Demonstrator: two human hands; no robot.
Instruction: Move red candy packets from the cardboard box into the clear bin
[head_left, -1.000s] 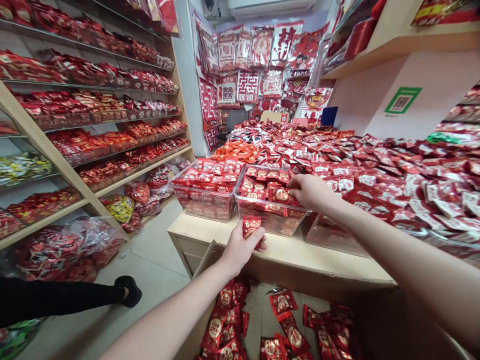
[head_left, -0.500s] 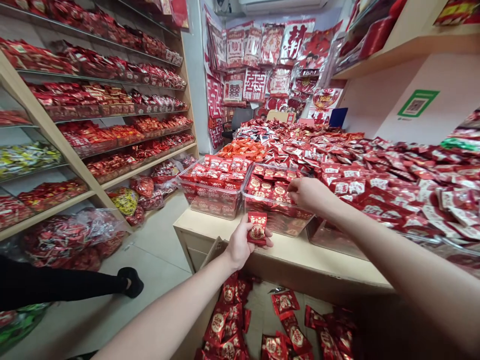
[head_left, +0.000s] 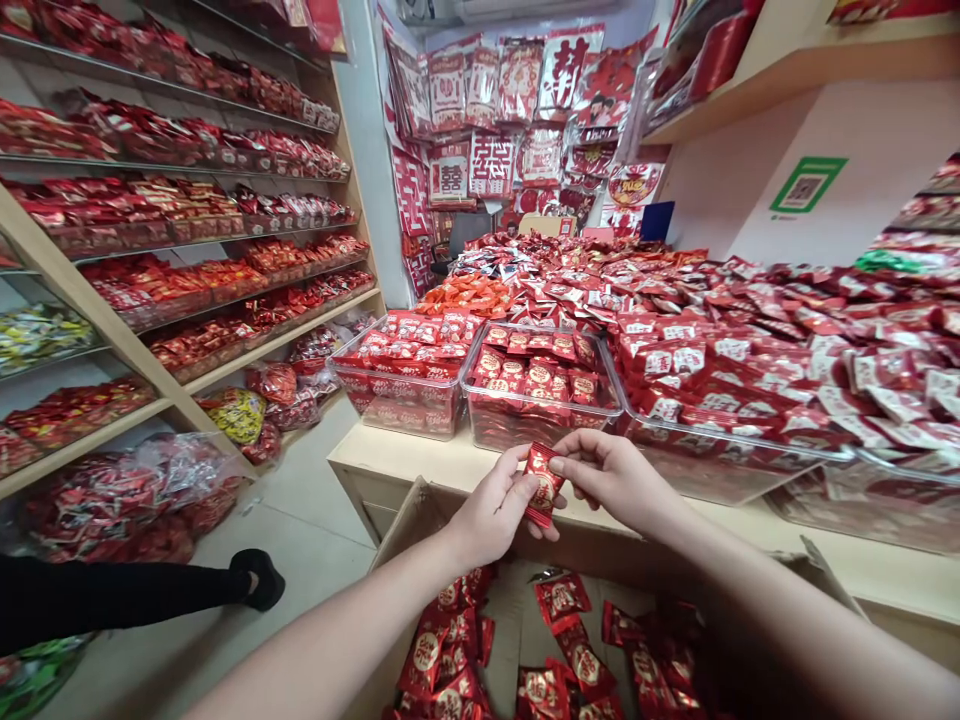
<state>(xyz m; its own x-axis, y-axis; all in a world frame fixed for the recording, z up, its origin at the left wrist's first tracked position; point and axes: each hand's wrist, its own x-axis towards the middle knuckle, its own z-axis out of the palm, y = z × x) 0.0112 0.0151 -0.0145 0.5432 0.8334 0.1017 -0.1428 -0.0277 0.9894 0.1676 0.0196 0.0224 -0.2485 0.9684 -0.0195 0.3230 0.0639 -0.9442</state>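
Note:
A small red candy packet point(head_left: 543, 484) with gold print is held over the near edge of the counter. My left hand point(head_left: 495, 505) is closed on its left side, thumb across the front. My right hand point(head_left: 604, 475) pinches the packet's upper right edge between thumb and fingers. Just beyond the hands stands a clear plastic bin point(head_left: 480, 425) holding rows of similar red packets. Below them is an open cardboard box point(head_left: 427, 510), with loose red packets point(head_left: 431, 650) lying on its bottom.
Another clear bin point(head_left: 352, 385) of red packets stands to the left, and a wide bin point(head_left: 720, 470) to the right. More packets cover the counter point(head_left: 352, 445) behind. Stocked shelves point(head_left: 247, 360) line the left side. A person's black shoe point(head_left: 257, 580) is on the floor.
My right hand has come back from the middle bin and now grips the packet in my left hand. The packet has tilted, and the view has shifted slightly.

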